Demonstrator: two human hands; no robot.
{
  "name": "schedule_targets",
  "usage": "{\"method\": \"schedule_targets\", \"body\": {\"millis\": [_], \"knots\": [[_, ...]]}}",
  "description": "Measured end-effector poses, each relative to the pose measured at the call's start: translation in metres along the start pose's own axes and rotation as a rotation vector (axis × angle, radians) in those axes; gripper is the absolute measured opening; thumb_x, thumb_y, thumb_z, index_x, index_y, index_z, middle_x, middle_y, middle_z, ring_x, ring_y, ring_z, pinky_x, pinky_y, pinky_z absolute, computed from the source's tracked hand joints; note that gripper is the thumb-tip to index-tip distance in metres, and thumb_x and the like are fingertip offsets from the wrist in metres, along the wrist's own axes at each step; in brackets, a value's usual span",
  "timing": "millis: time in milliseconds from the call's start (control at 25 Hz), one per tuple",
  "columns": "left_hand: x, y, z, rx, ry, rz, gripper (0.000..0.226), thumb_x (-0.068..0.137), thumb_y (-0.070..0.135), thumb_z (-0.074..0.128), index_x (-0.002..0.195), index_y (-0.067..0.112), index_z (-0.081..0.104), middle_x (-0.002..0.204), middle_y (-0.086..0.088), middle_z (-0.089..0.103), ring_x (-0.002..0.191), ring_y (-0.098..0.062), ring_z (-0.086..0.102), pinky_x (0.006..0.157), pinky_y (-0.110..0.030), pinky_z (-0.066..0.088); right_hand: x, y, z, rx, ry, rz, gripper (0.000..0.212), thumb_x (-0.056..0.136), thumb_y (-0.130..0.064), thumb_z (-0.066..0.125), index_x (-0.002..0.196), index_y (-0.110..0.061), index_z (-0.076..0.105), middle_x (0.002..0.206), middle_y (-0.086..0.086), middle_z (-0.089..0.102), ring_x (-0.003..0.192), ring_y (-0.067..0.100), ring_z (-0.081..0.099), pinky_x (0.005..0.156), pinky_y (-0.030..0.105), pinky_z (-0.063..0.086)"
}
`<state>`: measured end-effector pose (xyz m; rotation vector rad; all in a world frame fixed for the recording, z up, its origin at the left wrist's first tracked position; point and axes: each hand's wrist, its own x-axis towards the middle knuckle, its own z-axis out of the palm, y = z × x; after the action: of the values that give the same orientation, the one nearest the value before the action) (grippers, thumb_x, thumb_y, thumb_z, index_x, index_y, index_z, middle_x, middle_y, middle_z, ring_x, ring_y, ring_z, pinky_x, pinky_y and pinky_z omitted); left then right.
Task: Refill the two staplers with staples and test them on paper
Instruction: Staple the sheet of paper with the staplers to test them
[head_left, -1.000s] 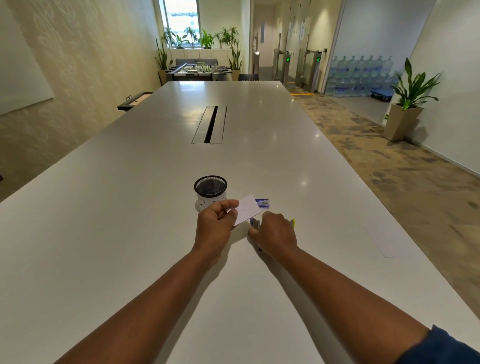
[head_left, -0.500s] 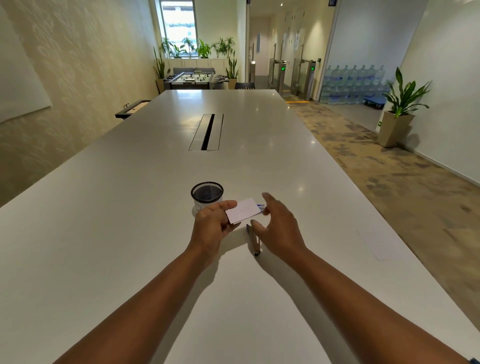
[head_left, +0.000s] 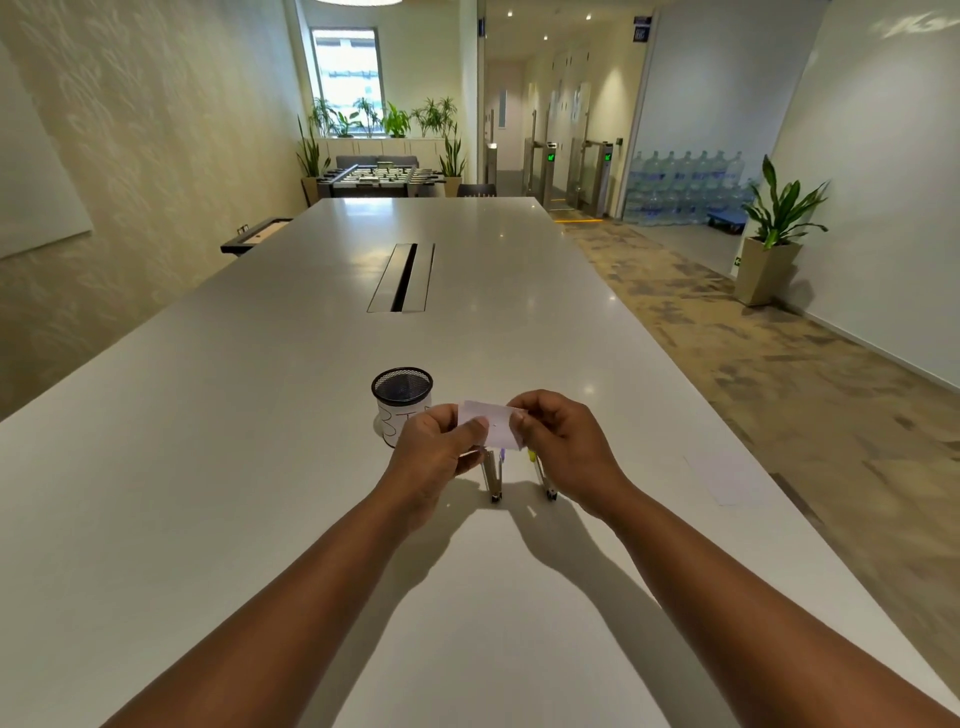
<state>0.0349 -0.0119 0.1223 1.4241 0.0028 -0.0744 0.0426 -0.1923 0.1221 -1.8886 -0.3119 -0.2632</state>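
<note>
You hold the paper slip (head_left: 491, 425) up off the counter (head_left: 260, 467), left hand (head_left: 434, 457) and right hand (head_left: 558, 444) each with a pinching grip on one end, likely to check the test staple. Both staplers (head_left: 492, 475) lie on the counter just below it, beside the mesh cup (head_left: 402, 397), within easy reach.

A black mesh cup (head_left: 401, 387) with a white label stands on the long white surface (head_left: 208, 441). Farther off: a foosball table (head_left: 376, 179), stacked water bottles (head_left: 685, 182), and a potted plant (head_left: 774, 234) by the wall.
</note>
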Motion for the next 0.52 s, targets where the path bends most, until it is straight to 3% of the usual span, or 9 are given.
{"method": "schedule_targets", "body": {"millis": [120, 280, 520], "knots": [[-0.007, 0.010, 0.003, -0.016, 0.023, 0.026, 0.018, 0.092, 0.005, 0.068, 0.108, 0.013, 0.070, 0.094, -0.002, 0.080, 0.086, -0.016, 0.077, 0.068, -0.025, 0.058, -0.009, -0.008, -0.005, 0.118, -0.023, 0.034, 0.017, 0.099, -0.012, 0.060, 0.108, -0.024, 0.068, 0.082, 0.002, 0.065, 0.073, 0.013, 0.064, 0.063, 0.029, 0.055], [-0.014, 0.018, 0.007, 0.031, 0.057, 0.072, 0.027, 0.094, 0.004, 0.066, 0.110, 0.024, 0.062, 0.080, 0.014, 0.078, 0.077, -0.008, 0.076, 0.067, -0.028, 0.062, -0.015, -0.015, -0.009, 0.188, 0.007, 0.058, 0.017, 0.097, -0.010, 0.062, 0.093, -0.025, 0.070, 0.076, -0.003, 0.070, 0.064, 0.007, 0.062, 0.059, 0.025, 0.054], [-0.021, 0.021, 0.013, -0.053, 0.013, -0.021, 0.026, 0.097, -0.002, 0.055, 0.092, 0.011, 0.077, 0.098, -0.013, 0.077, 0.084, -0.022, 0.077, 0.065, -0.027, 0.060, -0.019, -0.015, -0.013, 0.412, 0.007, 0.234, 0.020, 0.094, -0.002, 0.061, 0.104, -0.013, 0.074, 0.080, -0.004, 0.077, 0.065, 0.009, 0.066, 0.064, 0.024, 0.055]]}}
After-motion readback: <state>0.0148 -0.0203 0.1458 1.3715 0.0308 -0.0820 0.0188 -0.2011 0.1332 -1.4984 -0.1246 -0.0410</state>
